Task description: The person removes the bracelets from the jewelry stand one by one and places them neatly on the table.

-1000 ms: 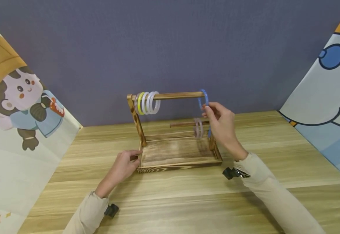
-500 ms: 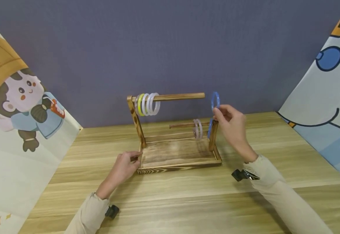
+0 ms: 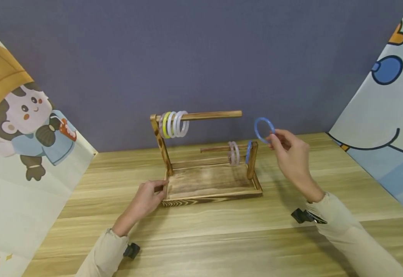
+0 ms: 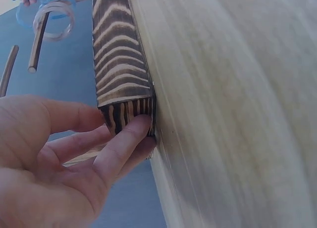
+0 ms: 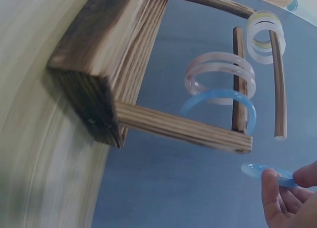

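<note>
A wooden bangle rack stands on the table, with a tray base and two bars. My right hand pinches a blue bangle between thumb and fingers, in the air right of the upper bar and apart from it. In the right wrist view the held blue bangle is seen nearly edge-on. My left hand grips the tray's left end; in the left wrist view its fingers lie against the striped end of the base.
Several bangles, a yellow one and white ones among them, hang at the upper bar's left end. The lower bar carries pale purple bangles and another blue bangle by the right post. A grey wall rises behind.
My right hand has drawn the blue bangle rightward off the free end of the upper bar and turned it to face the head camera more. The left hand stays at the tray.
</note>
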Demonstrator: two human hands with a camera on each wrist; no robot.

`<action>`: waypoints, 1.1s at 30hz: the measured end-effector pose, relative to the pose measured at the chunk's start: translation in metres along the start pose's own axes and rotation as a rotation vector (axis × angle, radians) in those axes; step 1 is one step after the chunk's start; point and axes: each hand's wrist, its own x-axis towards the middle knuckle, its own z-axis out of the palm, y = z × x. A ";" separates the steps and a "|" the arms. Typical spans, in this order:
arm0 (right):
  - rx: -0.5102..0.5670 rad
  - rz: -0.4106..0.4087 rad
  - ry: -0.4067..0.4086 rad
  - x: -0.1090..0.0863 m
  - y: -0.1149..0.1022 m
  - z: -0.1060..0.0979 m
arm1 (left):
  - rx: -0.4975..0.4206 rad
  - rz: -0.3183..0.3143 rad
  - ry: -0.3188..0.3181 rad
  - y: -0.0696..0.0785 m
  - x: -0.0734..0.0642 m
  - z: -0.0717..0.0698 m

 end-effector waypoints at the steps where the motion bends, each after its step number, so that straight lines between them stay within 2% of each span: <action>1: 0.000 -0.008 0.003 -0.001 0.001 -0.002 | -0.001 0.006 -0.004 0.000 0.000 -0.001; 7: -0.028 -0.037 0.012 -0.004 0.007 -0.008 | -0.009 0.022 -0.010 -0.002 -0.003 -0.003; 13: -0.115 -0.008 0.001 -0.010 0.015 -0.015 | 0.001 0.025 -0.012 -0.003 -0.002 -0.003; 21: -0.268 0.038 -0.053 -0.014 0.029 -0.022 | 0.001 0.017 -0.028 -0.002 0.000 -0.001; 33: -0.326 0.065 -0.145 -0.014 0.050 -0.028 | -0.001 0.010 -0.011 -0.004 0.001 0.000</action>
